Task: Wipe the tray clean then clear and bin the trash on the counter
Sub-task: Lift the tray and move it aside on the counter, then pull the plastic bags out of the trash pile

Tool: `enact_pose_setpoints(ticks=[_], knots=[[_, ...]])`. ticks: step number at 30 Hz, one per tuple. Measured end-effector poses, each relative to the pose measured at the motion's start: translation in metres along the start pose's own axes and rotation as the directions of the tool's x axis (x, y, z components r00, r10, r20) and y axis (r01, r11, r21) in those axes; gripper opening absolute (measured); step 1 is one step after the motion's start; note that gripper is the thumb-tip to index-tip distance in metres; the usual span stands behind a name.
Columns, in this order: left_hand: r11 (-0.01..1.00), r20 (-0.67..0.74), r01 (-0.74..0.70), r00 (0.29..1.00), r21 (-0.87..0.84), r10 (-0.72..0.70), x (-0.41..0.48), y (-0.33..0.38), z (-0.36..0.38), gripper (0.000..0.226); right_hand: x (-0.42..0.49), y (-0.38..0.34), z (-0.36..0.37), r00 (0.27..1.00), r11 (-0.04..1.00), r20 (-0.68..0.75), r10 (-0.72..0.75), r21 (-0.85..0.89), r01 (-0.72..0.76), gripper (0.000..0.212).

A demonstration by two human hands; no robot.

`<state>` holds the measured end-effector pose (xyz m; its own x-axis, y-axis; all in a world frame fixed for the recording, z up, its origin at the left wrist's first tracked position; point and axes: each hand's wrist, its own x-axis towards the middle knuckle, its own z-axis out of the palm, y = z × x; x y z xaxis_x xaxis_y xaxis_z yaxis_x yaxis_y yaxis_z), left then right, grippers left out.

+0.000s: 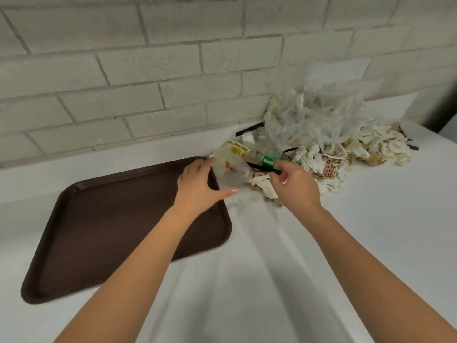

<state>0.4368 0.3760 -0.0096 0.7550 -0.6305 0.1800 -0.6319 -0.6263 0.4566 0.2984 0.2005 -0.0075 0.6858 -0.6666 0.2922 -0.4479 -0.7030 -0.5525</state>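
Observation:
A dark brown tray [103,233] lies on the white counter at the left, bare on top. A heap of trash [321,137] sits against the brick wall at the right: crumpled white napkins, clear plastic, a leopard-print wrapper [331,167] and a green-labelled bottle [268,159]. My left hand [197,186] reaches over the tray's far right corner, fingers spread around a clear plastic cup [232,173] lying on its side. My right hand [295,184] pinches a thin black straw [257,167] that runs across the edge of the heap.
A painted brick wall [148,70] closes off the back of the counter. A second black straw [249,129] lies by the wall behind the heap. White counter [296,268] stretches toward me. A dark opening [445,107] shows at the far right.

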Motion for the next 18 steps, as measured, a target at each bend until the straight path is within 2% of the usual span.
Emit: enact_pose_setpoints(ticks=[3, 5, 6, 8, 10, 11, 12, 15, 18], knots=[[0.989, 0.149, 0.048, 0.986, 0.141, -0.069, 0.038, 0.035, 0.035, 0.122, 0.015, 0.024, -0.021, 0.999, 1.000, -0.047, -0.017, 0.003, 0.017, 0.037], [0.976, 0.184, 0.099, 0.974, 0.195, -0.135, 0.058, 0.048, 0.051, 0.119, 0.030, 0.045, -0.036, 0.996, 0.999, -0.076, -0.045, -0.015, 0.044, 0.037], [0.969, 0.162, 0.122, 0.974, 0.213, -0.159, 0.066, 0.053, 0.057, 0.110, 0.040, 0.057, -0.042, 0.993, 0.998, -0.094, -0.067, -0.018, 0.065, 0.038], [0.966, 0.069, 0.133, 0.986, 0.221, -0.152, 0.077, 0.061, 0.063, 0.075, 0.061, 0.079, -0.056, 0.984, 0.993, -0.135, -0.114, -0.008, 0.114, 0.040], [0.984, 0.009, 0.091, 0.996, 0.155, -0.093, 0.081, 0.071, 0.064, 0.038, 0.086, 0.099, -0.070, 0.974, 0.989, -0.176, -0.141, 0.011, 0.145, 0.042], [0.991, -0.003, 0.094, 0.996, 0.099, -0.094, 0.081, 0.075, 0.065, 0.027, 0.099, 0.108, -0.076, 0.969, 0.987, -0.196, -0.153, 0.017, 0.159, 0.043], [0.993, -0.028, 0.108, 0.994, 0.050, -0.107, 0.081, 0.078, 0.064, 0.025, 0.111, 0.117, -0.083, 0.963, 0.985, -0.214, -0.165, 0.018, 0.172, 0.044], [0.986, -0.156, 0.168, 0.973, -0.020, -0.169, 0.085, 0.090, 0.058, 0.042, 0.145, 0.141, -0.105, 0.956, 0.982, -0.239, -0.169, 0.036, 0.183, 0.052], [0.980, -0.346, 0.161, 0.919, -0.115, -0.191, 0.092, 0.117, 0.043, 0.047, 0.179, 0.160, -0.120, 0.989, 0.989, -0.079, -0.129, 0.057, 0.133, 0.085]])
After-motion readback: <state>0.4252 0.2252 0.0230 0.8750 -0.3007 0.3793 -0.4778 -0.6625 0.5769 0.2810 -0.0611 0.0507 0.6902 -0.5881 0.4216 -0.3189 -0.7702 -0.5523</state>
